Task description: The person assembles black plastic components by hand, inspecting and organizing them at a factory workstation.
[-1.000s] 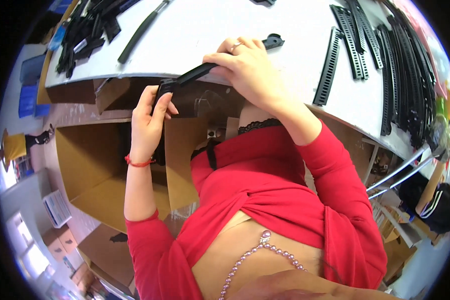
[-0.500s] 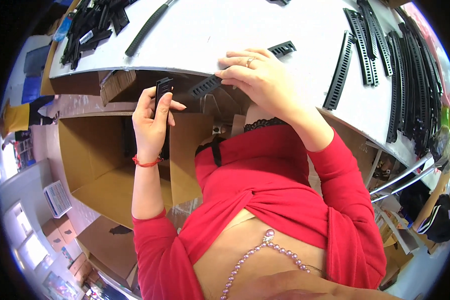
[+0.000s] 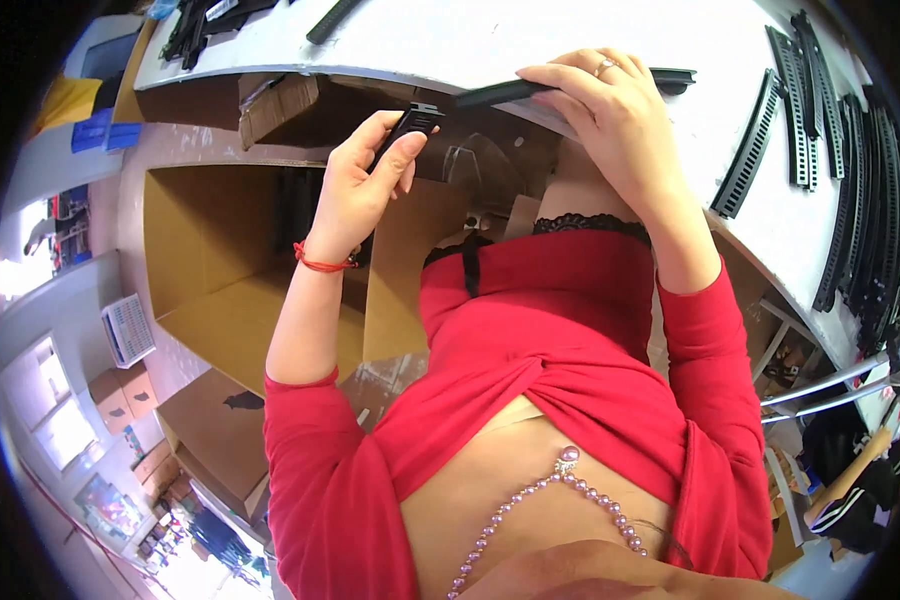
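My left hand point(image 3: 365, 180) is closed on a black plastic piece point(image 3: 410, 128), held upright and tilted, its ridged end pointing up past the thumb. Over the table's front edge, my right hand point(image 3: 615, 120) grips a long black plastic strip point(image 3: 500, 94) from above. One end of that strip points left toward the piece in my left hand, with a small gap between them; the other end sticks out on the right beyond my knuckles. The strip's side faces the view, so its slots are hidden.
Several black slotted strips point(image 3: 750, 145) lie on the right of the white table point(image 3: 450, 40), with a dense bunch point(image 3: 855, 210) beyond. Black parts point(image 3: 210, 25) sit at the far left. An open cardboard box point(image 3: 220, 250) stands below my left forearm. A person's arm point(image 3: 850, 465) shows at the lower right.
The strip in my right hand has turned, so its slotted face no longer shows. My left hand has brought its piece closer to the strip's left end. The whole view has shifted somewhat.
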{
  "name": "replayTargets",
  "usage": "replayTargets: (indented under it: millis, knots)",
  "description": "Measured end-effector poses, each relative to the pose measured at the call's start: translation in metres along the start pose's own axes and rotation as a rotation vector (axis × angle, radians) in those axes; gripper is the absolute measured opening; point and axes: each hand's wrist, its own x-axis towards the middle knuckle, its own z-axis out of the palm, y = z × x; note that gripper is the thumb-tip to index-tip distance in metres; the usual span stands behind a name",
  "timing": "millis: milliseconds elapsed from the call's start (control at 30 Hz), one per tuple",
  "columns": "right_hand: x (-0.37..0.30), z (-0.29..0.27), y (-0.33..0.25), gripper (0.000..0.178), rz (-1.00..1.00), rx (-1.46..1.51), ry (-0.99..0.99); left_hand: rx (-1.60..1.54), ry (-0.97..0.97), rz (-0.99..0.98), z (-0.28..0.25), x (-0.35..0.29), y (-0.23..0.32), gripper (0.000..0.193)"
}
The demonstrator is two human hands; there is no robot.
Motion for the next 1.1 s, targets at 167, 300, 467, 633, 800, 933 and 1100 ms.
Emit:
replayTargets:
  millis: [167,300,467,633,800,933,1100]
  knots:
    - [0.007,-0.003,-0.006,0.022,0.05,0.028,-0.044,0.049,-0.033,-0.009,0.0,0.007,0.001,0.024]
    - [0.007,-0.002,-0.001,0.022,0.096,0.003,-0.093,0.41,0.007,0.071,-0.011,0.019,0.004,0.021]
    - [0.007,-0.001,-0.001,0.022,0.096,-0.025,-0.095,0.623,-0.078,0.268,-0.019,0.031,0.015,0.023]
    - [0.009,-0.003,-0.005,0.022,0.107,-0.009,-0.124,0.707,-0.134,0.298,-0.023,0.041,0.023,0.024]
    - [0.009,-0.005,-0.006,0.023,0.119,0.017,-0.106,0.785,-0.211,0.256,-0.028,0.041,0.033,0.025]
    - [0.009,-0.003,-0.003,0.023,0.113,0.018,-0.09,0.78,-0.192,0.264,-0.029,0.045,0.031,0.025]
    - [0.009,-0.002,-0.004,0.022,0.119,0.019,-0.088,0.798,-0.219,0.252,-0.029,0.043,0.026,0.025]
